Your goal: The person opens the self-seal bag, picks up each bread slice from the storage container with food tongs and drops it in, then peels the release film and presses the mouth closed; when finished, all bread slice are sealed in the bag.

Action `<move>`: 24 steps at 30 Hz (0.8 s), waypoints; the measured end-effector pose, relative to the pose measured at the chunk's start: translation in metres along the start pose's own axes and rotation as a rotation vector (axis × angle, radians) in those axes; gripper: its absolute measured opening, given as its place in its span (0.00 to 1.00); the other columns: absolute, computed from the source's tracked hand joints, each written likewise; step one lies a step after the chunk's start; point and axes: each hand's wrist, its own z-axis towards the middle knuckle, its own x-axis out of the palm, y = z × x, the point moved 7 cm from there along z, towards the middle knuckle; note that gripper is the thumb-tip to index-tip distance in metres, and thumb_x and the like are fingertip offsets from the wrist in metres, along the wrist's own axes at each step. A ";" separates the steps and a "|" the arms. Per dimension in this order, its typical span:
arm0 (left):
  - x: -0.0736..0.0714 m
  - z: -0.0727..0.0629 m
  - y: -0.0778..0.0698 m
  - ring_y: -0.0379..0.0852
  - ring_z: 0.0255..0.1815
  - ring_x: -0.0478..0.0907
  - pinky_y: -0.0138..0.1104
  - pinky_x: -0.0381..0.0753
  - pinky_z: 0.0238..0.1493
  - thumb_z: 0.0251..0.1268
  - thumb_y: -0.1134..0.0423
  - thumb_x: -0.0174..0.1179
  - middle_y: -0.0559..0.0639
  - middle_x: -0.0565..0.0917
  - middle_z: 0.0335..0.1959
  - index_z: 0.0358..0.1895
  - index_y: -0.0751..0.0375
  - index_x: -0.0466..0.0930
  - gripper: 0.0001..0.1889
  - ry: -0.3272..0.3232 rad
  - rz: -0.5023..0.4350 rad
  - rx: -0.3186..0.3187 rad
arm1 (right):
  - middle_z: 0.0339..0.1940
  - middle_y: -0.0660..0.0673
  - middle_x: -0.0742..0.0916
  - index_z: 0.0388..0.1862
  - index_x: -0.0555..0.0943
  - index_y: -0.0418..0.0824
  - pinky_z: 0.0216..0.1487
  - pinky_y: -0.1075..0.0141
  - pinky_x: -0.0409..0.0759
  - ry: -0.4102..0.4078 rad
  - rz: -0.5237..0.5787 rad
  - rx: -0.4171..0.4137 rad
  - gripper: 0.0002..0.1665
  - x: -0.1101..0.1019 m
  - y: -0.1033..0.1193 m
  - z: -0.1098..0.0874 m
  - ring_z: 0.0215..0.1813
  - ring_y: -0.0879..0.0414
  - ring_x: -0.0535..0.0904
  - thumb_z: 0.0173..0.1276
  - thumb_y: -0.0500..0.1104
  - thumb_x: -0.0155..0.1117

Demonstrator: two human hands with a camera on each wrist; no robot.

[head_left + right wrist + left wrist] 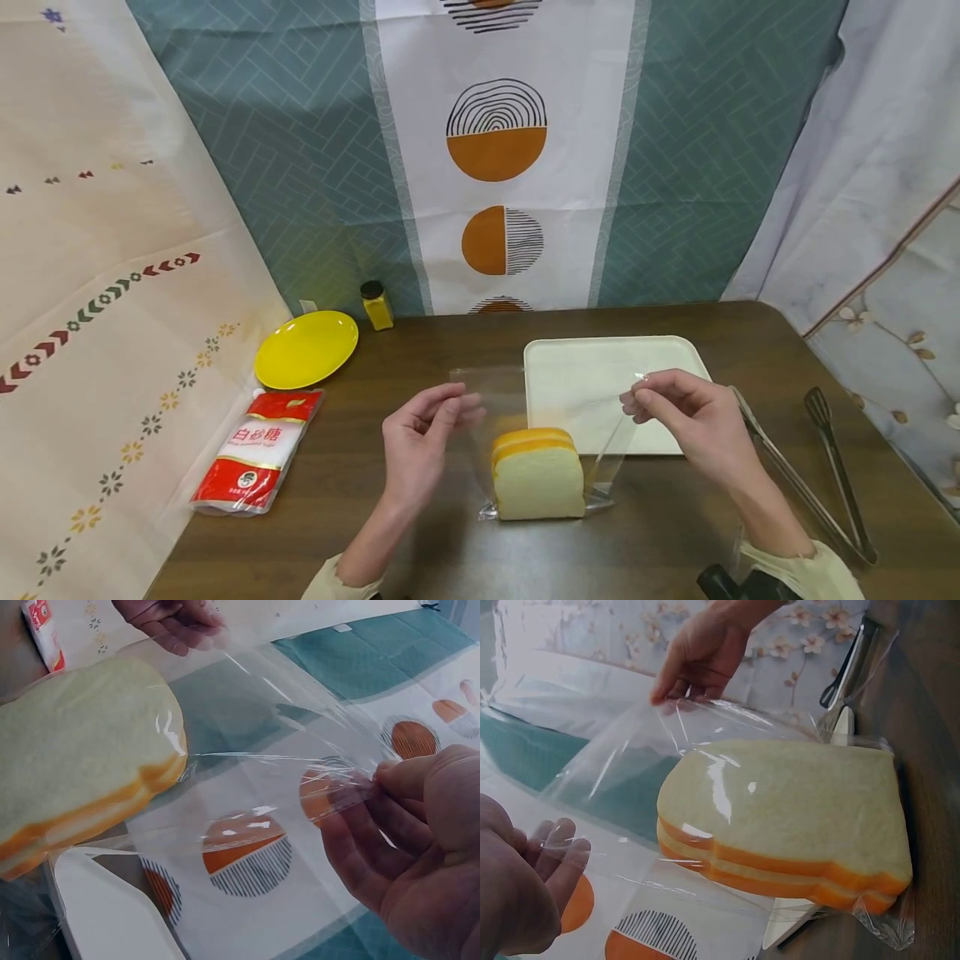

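Two bread slices (538,475) with orange-brown crusts stand upright, face to face, inside a clear plastic bag (607,772) on the table. My left hand (422,442) pinches the bag's upper left edge between thumb and fingers. With thumb and fingertips my right hand (693,425) pinches the upper right edge. Film stretches between both hands above the bread, as the right wrist view shows with the bread (82,750) at its left. The bag's crumpled bottom corners lie on the table beside the bread.
Behind the bag is a white tray (600,358). Tongs (806,492) and a dark whisk-like tool (832,450) lie at the right. To the left are a red and white sugar packet (258,450), a yellow plate (306,350) and a yellow jar with black lid (377,307).
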 end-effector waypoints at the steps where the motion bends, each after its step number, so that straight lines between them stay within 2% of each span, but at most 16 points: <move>1: 0.000 0.000 0.000 0.54 0.40 0.88 0.44 0.83 0.46 0.70 0.70 0.60 0.60 0.88 0.42 0.51 0.69 0.83 0.10 0.005 -0.007 -0.001 | 0.35 0.40 0.89 0.40 0.81 0.25 0.36 0.64 0.85 -0.003 0.001 -0.002 0.07 0.000 0.000 0.000 0.36 0.54 0.88 0.66 0.21 0.61; 6: 0.002 0.000 0.000 0.55 0.42 0.87 0.44 0.83 0.47 0.70 0.73 0.60 0.65 0.87 0.43 0.52 0.72 0.81 0.11 0.033 -0.040 0.005 | 0.35 0.40 0.89 0.41 0.82 0.28 0.33 0.65 0.85 -0.023 -0.035 0.000 0.07 0.000 0.001 0.000 0.34 0.54 0.87 0.66 0.22 0.62; 13: 0.000 -0.001 0.001 0.54 0.39 0.88 0.44 0.83 0.48 0.68 0.72 0.63 0.63 0.88 0.41 0.49 0.72 0.83 0.10 0.014 -0.032 -0.003 | 0.33 0.40 0.89 0.43 0.83 0.29 0.33 0.66 0.84 -0.044 -0.035 0.033 0.08 -0.002 -0.001 -0.001 0.31 0.53 0.87 0.66 0.23 0.64; 18: 0.000 0.000 -0.001 0.54 0.38 0.88 0.44 0.84 0.45 0.68 0.74 0.61 0.65 0.87 0.41 0.49 0.74 0.82 0.10 0.032 -0.047 0.034 | 0.30 0.40 0.89 0.46 0.83 0.29 0.32 0.65 0.84 -0.043 0.004 0.060 0.10 -0.003 -0.002 -0.002 0.28 0.53 0.86 0.67 0.24 0.62; 24: 0.001 0.001 -0.001 0.55 0.38 0.88 0.47 0.84 0.41 0.68 0.79 0.59 0.69 0.86 0.42 0.50 0.78 0.80 0.10 0.069 -0.112 0.053 | 0.32 0.39 0.89 0.49 0.82 0.27 0.31 0.64 0.85 -0.002 0.081 0.037 0.12 -0.004 -0.003 -0.001 0.28 0.51 0.86 0.68 0.22 0.60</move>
